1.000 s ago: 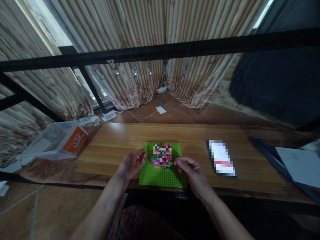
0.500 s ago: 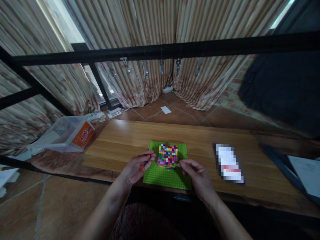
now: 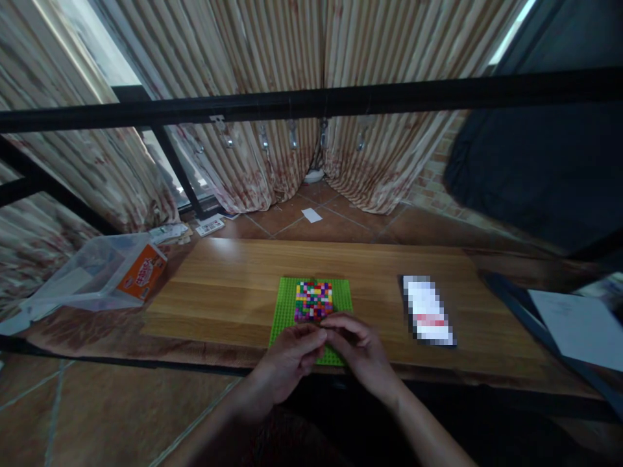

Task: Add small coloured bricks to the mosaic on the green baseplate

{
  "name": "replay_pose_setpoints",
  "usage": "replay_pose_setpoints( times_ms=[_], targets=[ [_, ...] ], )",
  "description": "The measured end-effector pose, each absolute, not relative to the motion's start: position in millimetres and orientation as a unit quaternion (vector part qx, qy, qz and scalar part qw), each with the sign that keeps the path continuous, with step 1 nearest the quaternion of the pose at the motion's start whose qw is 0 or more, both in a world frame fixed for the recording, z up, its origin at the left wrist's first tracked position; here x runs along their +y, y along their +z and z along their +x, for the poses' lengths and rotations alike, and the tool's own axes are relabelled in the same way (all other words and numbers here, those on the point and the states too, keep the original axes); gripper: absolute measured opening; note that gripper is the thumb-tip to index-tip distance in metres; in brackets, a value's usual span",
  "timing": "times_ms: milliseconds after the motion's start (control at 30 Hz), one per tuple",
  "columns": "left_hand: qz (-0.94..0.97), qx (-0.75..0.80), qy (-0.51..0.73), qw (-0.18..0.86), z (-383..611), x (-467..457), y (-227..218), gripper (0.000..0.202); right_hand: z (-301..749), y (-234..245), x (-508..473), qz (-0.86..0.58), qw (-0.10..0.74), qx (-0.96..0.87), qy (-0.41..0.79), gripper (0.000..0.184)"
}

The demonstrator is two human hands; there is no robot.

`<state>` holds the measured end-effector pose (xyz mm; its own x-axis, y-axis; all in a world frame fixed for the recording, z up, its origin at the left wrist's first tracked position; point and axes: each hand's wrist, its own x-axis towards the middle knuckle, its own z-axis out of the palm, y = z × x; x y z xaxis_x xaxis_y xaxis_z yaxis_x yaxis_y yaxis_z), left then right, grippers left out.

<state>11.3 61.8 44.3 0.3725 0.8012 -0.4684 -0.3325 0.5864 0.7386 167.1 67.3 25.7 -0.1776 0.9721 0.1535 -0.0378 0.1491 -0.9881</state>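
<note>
A green studded baseplate lies on the wooden board, and a square block of many small multicoloured bricks stands on it. My left hand and my right hand meet over the near part of the baseplate, just in front of the brick block. Both are closed, with fingertips pinched together and touching. Whatever sits between the fingers is too small or hidden to make out. My hands cover the near middle of the baseplate and the block's front edge.
The wooden board carries a phone with a blurred screen at right. To the left stands a clear plastic bin with an orange label. White paper lies at far right. A black rail crosses before the curtains.
My hands were apart on either side of the brick block; they have come together in front of it. Something orange-red in my left hand is now hidden. The view has shifted right.
</note>
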Motion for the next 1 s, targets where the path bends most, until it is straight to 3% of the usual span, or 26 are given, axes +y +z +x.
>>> replay_pose_setpoints(
  times_ms=[467,1000],
  targets=[
    [0.278,0.405,0.381,0.783,14.0,66.2,43.3,0.025,168.3,30.3,66.9,-0.351,0.477,-0.606,0.53,0.017],
    [0.304,0.43,0.372,0.764,14.1,65.8,42.8,0.024,167.3,30.9,67.7,-0.382,0.493,-0.562,0.543,0.007]
  ],
)
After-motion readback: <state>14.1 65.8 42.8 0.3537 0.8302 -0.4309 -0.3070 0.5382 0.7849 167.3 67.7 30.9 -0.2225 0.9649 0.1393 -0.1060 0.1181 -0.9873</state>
